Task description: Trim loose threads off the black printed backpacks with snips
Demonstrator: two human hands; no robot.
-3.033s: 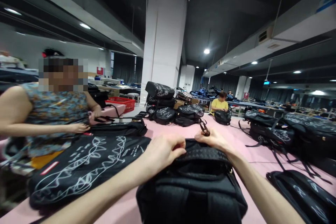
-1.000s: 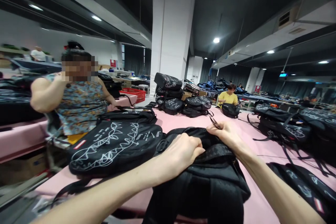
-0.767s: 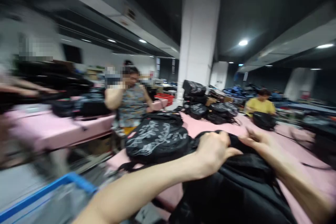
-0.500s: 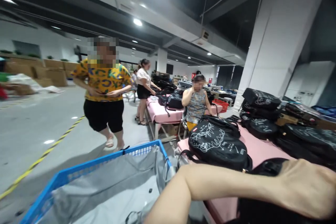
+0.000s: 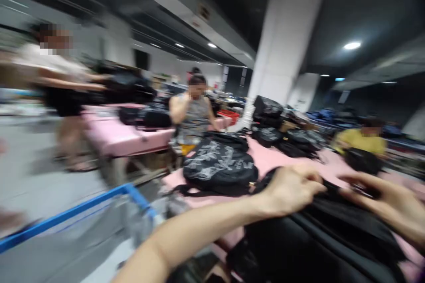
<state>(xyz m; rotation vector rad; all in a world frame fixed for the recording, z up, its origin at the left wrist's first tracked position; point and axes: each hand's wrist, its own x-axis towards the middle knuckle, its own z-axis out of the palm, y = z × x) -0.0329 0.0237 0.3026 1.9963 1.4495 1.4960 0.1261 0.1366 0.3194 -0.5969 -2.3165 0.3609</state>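
Note:
A large black backpack (image 5: 285, 247) lies in front of me on the pink-covered table (image 5: 272, 157). My left hand (image 5: 295, 190) reaches across it, its fingers closed in a pinch at the bag's upper edge. Just to the right is my right hand (image 5: 385, 201), thumb and forefinger apart over the same bag with a dark gap between them. Motion blur hides exactly which part of the bag the fingertips touch. Beyond my left forearm lies another black backpack (image 5: 219, 163) with white scribble-like print.
A blue crate (image 5: 83, 208) with a grey lining stands at lower left. More black bags (image 5: 268, 115) are piled by the pillar (image 5: 285, 40). One person (image 5: 194, 112) sits across the table, another (image 5: 63, 79) stands at left, and a yellow-clad person (image 5: 361, 139) is at right.
My view has swung to the right. My left hand now shows its pinched fingers on the black backpack, and my right hand has come into view. The person in the patterned yellow top has left the view.

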